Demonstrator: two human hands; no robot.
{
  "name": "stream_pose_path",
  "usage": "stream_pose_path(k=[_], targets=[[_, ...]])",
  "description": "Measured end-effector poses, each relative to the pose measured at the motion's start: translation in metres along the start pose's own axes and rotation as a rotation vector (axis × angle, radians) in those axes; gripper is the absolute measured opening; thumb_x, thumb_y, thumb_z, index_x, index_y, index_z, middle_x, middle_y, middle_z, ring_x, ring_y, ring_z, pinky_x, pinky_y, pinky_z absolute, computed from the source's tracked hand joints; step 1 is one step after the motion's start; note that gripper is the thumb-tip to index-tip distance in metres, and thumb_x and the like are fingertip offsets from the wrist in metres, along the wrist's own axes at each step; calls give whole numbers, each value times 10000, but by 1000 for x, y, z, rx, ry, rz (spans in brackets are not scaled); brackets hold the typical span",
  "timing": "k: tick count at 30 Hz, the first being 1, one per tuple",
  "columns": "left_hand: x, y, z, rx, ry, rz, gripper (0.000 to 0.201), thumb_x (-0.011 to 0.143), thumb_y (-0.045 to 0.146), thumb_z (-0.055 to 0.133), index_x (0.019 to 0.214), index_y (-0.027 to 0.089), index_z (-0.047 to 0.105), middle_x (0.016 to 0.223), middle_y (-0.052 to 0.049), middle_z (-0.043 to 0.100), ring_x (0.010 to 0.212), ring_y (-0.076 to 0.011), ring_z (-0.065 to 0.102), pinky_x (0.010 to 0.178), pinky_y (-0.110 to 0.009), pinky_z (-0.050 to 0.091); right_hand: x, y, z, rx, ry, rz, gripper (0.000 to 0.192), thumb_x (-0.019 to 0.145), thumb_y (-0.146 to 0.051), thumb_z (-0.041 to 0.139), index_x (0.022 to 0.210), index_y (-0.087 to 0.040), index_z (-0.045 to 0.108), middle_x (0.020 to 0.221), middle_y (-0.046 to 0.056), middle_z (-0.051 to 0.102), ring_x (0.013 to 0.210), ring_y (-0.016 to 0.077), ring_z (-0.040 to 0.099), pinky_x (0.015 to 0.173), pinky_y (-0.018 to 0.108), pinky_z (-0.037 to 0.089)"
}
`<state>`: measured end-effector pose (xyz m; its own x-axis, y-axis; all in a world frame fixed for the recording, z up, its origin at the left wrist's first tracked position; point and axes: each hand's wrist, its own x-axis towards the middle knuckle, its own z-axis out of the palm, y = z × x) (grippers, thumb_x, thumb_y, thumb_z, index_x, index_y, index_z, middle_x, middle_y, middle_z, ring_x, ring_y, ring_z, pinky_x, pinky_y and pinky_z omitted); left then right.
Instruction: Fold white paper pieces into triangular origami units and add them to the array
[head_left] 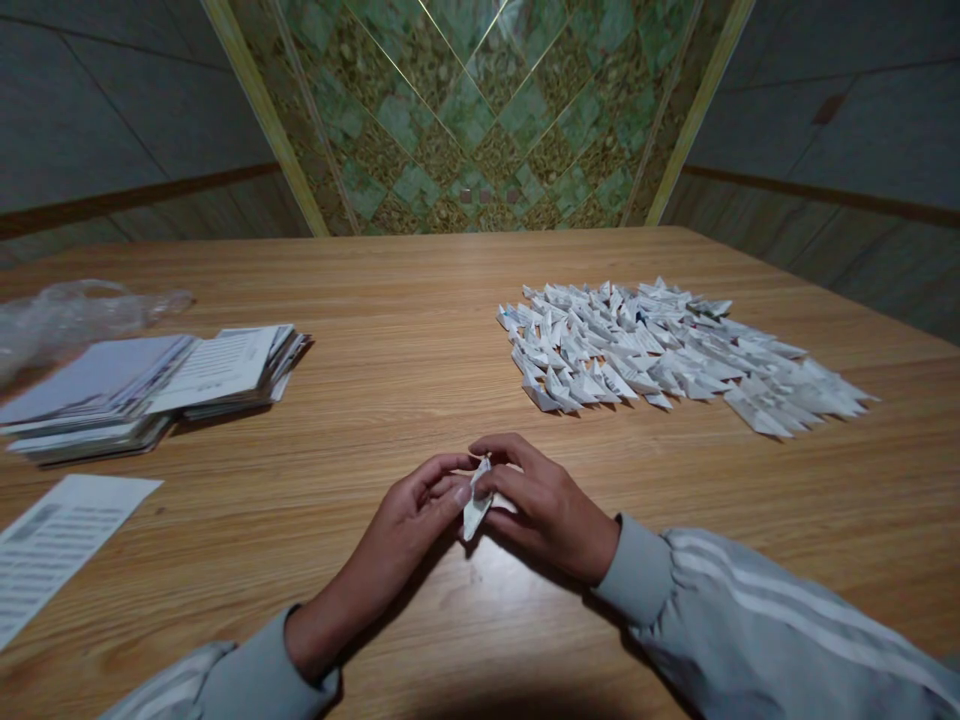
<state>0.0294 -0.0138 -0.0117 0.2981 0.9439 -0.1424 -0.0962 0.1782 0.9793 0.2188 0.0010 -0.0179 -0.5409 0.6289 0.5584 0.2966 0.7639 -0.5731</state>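
A small folded piece of white paper (475, 517) is held between both hands, just above the table's near middle. My left hand (420, 505) pinches it from the left, thumb on its face. From the right, my right hand (544, 505) is closed on it, with fingers bent over its upper part. The fingers hide much of the fold, so its full shape cannot be made out. Many folded paper boats (622, 345) stand crowded in rows beyond my right hand.
Two stacks of paper sheets, one nearer (90, 390) and one beside it (225, 370), lie at the left. A crumpled clear plastic bag (82, 310) sits behind them. One printed sheet (75, 540) lies at the left front. The wooden table (390, 300) reaches toward a tiled wall (480, 120).
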Motion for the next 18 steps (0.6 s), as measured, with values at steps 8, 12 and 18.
stream_pose_path(k=[8,12,18], targets=[[-2,-3,5,-68,73,-22,443,737,200,740,1158,204,603,1052,-70,724,884,-199,689,748,-288,537,4,-9,-6,145,-39,-9,213,862,-218,681,1054,-211,589,1291,137,610,1214,251,568,1003,431,472],[-4,0,8,129,186,112,407,657,89,664,1050,195,666,1040,-49,713,985,-209,667,852,-286,526,5,-13,0,45,111,103,157,879,-276,689,868,-213,546,959,64,647,925,213,599,805,355,459],[-10,-5,11,189,190,237,332,675,69,653,974,213,648,951,-12,685,923,-178,651,824,-257,523,2,-18,9,-83,90,111,189,860,-284,678,954,-197,538,875,35,596,814,201,541,715,322,389]])
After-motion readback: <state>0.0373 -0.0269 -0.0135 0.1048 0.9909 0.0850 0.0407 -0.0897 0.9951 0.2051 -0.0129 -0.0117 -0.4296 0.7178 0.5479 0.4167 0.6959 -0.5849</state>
